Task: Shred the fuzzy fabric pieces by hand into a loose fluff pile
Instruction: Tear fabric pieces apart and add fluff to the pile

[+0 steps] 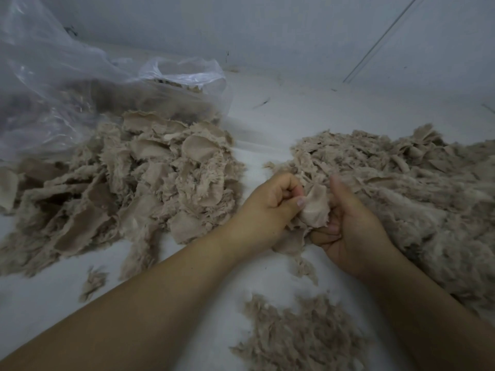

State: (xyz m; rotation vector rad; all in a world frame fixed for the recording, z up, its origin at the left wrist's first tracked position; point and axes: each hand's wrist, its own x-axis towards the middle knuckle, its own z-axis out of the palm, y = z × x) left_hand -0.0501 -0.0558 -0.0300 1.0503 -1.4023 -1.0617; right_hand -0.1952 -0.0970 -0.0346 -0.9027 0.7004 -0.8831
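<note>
A beige fuzzy fabric piece (315, 207) sits between both hands at the centre of the white surface. My left hand (270, 210) pinches its left edge with thumb and curled fingers. My right hand (348, 226) grips its right side, thumb up and fingers curled under it. To the left lies a heap of whole fabric pieces (128, 188). A pile of torn pieces (401, 188) spreads on the right, touching my right hand. A patch of loose fluff (294, 336) lies in front, between my forearms.
A clear plastic bag (80, 84) holding more fabric stands at the back left, behind the heap. Small tufts (93, 283) lie near the left forearm. A grey wall (294, 30) closes the back; a thin rod (380, 40) leans at the back right.
</note>
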